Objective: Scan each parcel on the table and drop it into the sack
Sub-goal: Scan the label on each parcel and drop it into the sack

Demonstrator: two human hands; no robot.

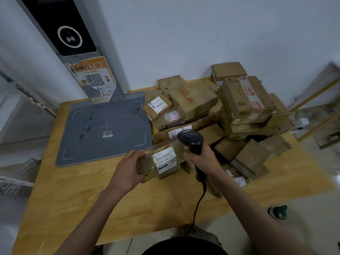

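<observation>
My left hand (128,167) grips a small brown parcel (161,162) by its left end, just above the wooden table (77,196). The parcel's white barcode label faces up. My right hand (201,160) holds a black handheld scanner (191,139) by its grip, with the scanner head just above and right of the label. The scanner's black cable runs down toward me. A heap of brown cardboard parcels (239,111) covers the right half of the table. No sack is in view.
A grey scanning mat (103,129) lies on the table's left half, with a grey post (73,45) carrying a black screen and an orange QR poster behind it. A white wall backs the table. Metal shelving stands at the left and right edges.
</observation>
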